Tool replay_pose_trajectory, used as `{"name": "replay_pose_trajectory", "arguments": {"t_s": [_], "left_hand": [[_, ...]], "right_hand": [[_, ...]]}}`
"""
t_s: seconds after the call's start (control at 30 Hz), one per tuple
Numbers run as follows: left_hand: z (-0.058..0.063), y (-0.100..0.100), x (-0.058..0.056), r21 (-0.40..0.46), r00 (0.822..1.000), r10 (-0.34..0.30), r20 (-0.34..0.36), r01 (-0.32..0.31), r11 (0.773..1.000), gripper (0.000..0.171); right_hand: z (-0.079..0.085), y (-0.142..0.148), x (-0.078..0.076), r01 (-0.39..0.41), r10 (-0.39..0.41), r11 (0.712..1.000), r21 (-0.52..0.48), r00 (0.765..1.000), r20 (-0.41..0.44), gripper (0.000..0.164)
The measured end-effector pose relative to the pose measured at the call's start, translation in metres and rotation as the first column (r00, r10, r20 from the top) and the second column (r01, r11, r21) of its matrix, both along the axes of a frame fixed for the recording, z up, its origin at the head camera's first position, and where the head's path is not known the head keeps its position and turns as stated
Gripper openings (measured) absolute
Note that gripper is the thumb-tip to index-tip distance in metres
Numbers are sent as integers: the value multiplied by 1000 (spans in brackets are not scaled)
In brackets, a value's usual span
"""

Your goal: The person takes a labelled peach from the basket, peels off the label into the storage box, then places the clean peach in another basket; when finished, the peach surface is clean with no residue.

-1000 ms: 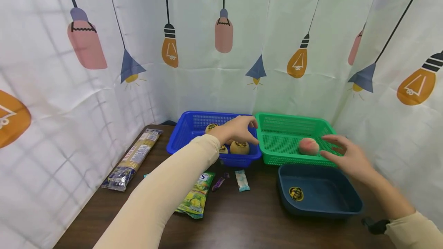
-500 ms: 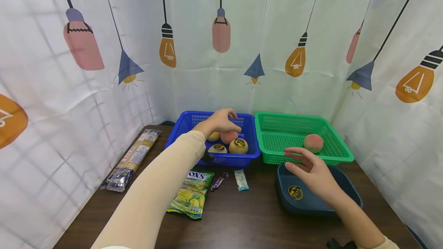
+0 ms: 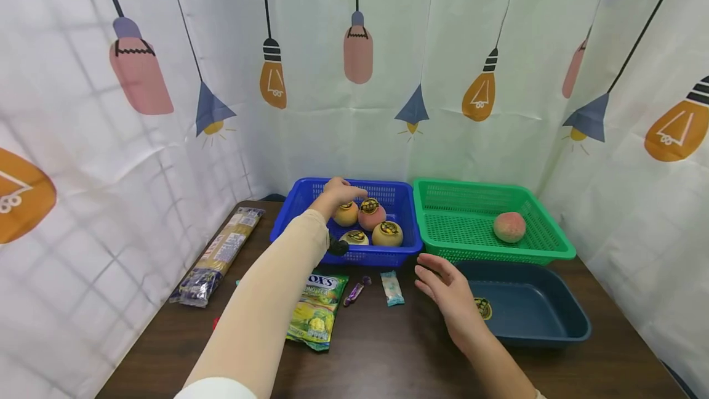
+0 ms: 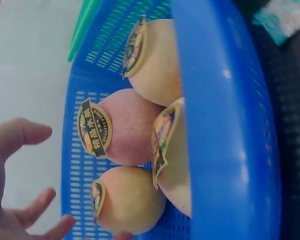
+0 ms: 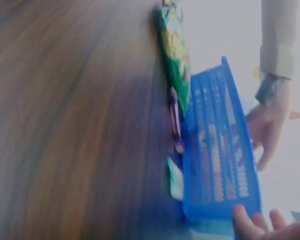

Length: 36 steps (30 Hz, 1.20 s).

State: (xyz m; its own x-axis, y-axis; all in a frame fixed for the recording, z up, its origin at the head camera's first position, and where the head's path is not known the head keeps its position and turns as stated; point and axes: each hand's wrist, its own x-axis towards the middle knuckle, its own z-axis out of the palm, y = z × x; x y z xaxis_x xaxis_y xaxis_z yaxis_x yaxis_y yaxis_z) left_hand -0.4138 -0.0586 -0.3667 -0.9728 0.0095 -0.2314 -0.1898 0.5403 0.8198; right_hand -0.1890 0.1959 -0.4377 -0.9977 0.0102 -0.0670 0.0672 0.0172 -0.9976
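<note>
My left hand (image 3: 339, 194) hovers over the back left of the blue basket (image 3: 382, 257), fingers loosely spread. In the left wrist view, that hand (image 4: 20, 185) is beside the peaches, holding nothing. Below it are a yellowish peach (image 3: 346, 217) and a pink peach (image 3: 372, 219), both labelled. Two paler peaches lie nearer the front, one of them at the front right (image 3: 387, 236). My right hand (image 3: 451, 300) is in the air by the left side of the dark blue bin (image 3: 532, 303), holding nothing. A pink peach (image 3: 509, 227) lies in the green basket (image 3: 460, 233).
A green and yellow candy bag (image 3: 316, 316), partly hidden by the left sleeve, lies on the table. Beside it are a purple-wrapped candy (image 3: 354, 294) and a light blue packet (image 3: 392, 289). A long noodle pack (image 3: 221, 254) lies along the left edge.
My left hand has moved left across the blue basket, uncovering the peaches. My right hand has moved left and nearer from beside the green basket's peach, which sits slightly further right.
</note>
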Motion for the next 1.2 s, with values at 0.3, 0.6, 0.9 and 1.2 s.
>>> {"name": "replay_pose_trajectory", "arguments": {"t_s": [0.3, 0.6, 0.9, 1.2], "left_hand": [[-10, -11, -3, 130, 982, 134, 133, -151, 980, 99], [-30, -9, -20, 238, 964, 140, 228, -194, 952, 90], [-45, -5, -33, 361, 953, 114, 280, -215, 907, 74], [-53, -6, -41, 368, 951, 126, 284, -229, 901, 59]], "right_hand": [[-20, -32, -26, 197, -197, 966, -168, 980, 17, 63], [-35, -41, -50, 232, -238, 938, -257, 971, 9, 70], [-44, -45, -64, 271, -282, 912, -308, 959, 10, 73], [-45, -44, -74, 254, -267, 912, -323, 964, 4, 66]]}}
